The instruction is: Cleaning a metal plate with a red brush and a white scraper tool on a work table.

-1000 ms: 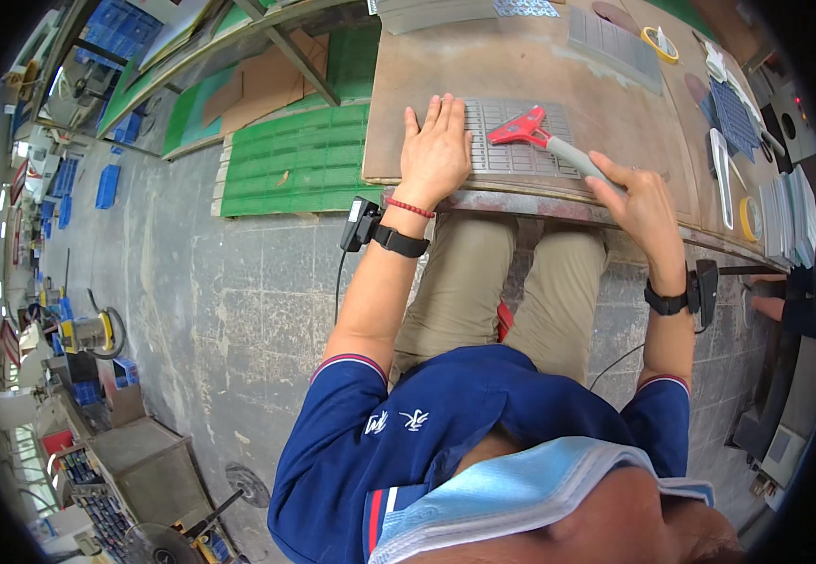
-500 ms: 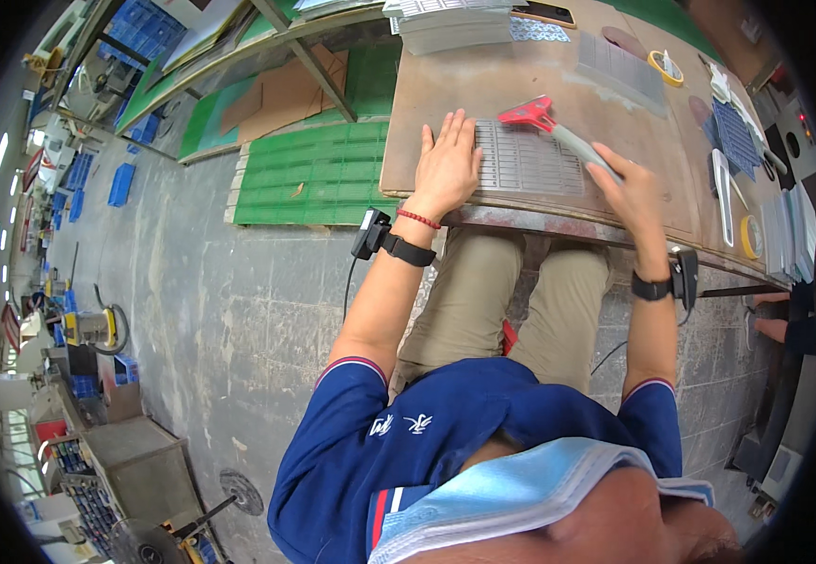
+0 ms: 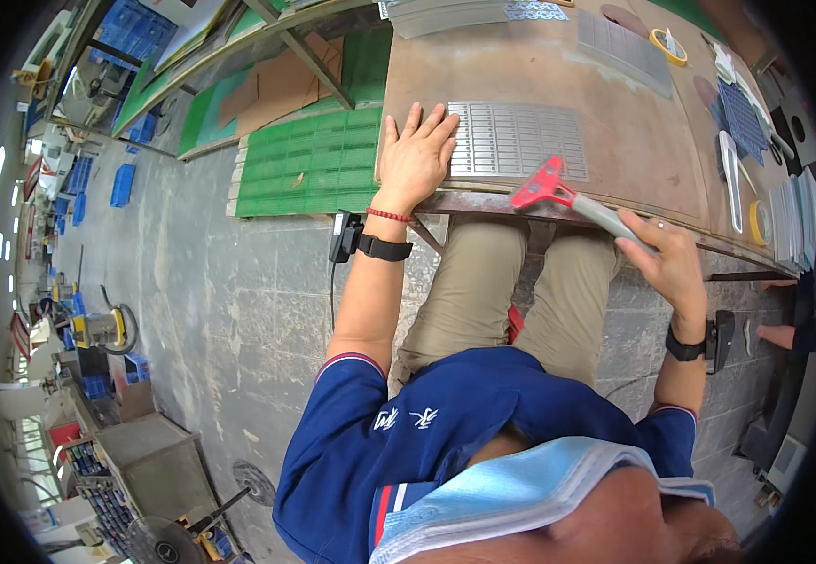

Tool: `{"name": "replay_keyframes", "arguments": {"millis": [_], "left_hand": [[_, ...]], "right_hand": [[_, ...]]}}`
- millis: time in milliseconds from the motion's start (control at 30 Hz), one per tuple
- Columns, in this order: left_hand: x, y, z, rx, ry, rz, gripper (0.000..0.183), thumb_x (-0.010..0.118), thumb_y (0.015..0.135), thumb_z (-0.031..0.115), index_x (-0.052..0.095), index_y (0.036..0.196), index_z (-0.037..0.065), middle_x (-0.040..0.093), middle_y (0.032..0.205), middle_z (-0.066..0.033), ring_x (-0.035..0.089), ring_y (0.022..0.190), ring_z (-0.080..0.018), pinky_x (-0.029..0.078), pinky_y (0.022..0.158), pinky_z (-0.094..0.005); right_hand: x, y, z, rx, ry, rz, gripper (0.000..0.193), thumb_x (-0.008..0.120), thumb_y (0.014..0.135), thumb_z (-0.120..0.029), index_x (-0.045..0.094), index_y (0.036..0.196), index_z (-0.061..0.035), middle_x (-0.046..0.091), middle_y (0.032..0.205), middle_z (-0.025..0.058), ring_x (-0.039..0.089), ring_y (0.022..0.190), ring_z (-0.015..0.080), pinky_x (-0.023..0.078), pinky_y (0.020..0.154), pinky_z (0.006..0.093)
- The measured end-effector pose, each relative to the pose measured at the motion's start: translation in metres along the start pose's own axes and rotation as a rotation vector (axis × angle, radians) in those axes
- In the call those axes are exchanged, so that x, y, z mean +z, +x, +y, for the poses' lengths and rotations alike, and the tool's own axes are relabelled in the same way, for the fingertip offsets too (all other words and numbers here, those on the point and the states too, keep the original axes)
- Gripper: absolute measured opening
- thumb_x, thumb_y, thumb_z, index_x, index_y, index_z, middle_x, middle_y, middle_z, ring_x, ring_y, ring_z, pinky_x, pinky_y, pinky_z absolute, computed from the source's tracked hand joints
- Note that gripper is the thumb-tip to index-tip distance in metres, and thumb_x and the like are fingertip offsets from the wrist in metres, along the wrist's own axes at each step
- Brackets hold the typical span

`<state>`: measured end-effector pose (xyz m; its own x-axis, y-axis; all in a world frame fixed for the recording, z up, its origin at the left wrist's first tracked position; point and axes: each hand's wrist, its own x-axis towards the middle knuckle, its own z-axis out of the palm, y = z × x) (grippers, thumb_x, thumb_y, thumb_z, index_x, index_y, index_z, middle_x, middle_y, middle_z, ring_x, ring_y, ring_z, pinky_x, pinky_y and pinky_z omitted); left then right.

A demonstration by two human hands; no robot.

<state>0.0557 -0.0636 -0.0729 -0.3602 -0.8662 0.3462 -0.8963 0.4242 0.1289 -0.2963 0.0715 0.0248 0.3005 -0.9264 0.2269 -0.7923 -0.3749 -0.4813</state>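
The grey floor spread under everything, and on it, ahead of the person, stood the brown table. Left of the table lay a green pallet, with cardboard beyond it. On the table, near its front edge, the grey sheet lay flat, marked with rows of small rectangles. A stack of grey plates sat at the far side, and a clear panel lay to the right of that. The scraper, red at the head and grey along the handle, was held slanting at the table's front edge; its head overlapped the sheet's near edge in view, though whether they touched could not be told. The right hand had its fingers wrapped around the handle's end. The left hand rested palm down on the table at the sheet's left end, fingers spread and gripping nothing. To the right lay a blue grid, with a white cutter just beside it. Nearby, a yellow tape roll lay close to the cutter. Smallest was the red bracelet around the left wrist.
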Motion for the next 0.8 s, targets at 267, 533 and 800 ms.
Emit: {"name": "replay_keyframes", "arguments": {"millis": [267, 533, 800], "left_hand": [[-0.003, -0.001, 0.001, -0.014, -0.074, -0.016, 0.04, 0.051, 0.097, 0.036, 0.055, 0.134, 0.023, 0.047, 0.147, -0.0009, 0.035, 0.14, -0.0308, 0.021, 0.113, -0.0606], [-0.003, -0.001, -0.001, -0.002, -0.084, -0.01, 0.04, 0.052, 0.096, 0.036, 0.055, 0.134, 0.023, 0.049, 0.145, 0.0005, 0.035, 0.141, -0.0301, 0.021, 0.113, -0.061], [-0.002, -0.001, 0.002, 0.009, -0.089, -0.008, 0.04, 0.053, 0.096, 0.036, 0.055, 0.133, 0.022, 0.049, 0.145, 0.0006, 0.035, 0.14, -0.0317, 0.021, 0.114, -0.0604]], "right_hand": [[0.022, 0.042, -0.023, 0.01, -0.114, 0.029, 0.032, 0.071, 0.082, -0.023, 0.071, 0.11, -0.0069, 0.061, 0.07, 0.0228, 0.06, 0.064, 0.0378, 0.046, 0.059, 0.0429], [0.031, 0.085, -0.023, 0.103, -0.125, 0.037, 0.031, 0.069, 0.084, -0.026, 0.072, 0.109, -0.0082, 0.065, 0.08, 0.0237, 0.064, 0.074, 0.0386, 0.05, 0.067, 0.0431], [0.062, 0.124, -0.001, 0.103, -0.166, 0.149, 0.034, 0.07, 0.083, -0.028, 0.071, 0.112, -0.0097, 0.068, 0.088, 0.0209, 0.065, 0.08, 0.0382, 0.052, 0.071, 0.044]]}}
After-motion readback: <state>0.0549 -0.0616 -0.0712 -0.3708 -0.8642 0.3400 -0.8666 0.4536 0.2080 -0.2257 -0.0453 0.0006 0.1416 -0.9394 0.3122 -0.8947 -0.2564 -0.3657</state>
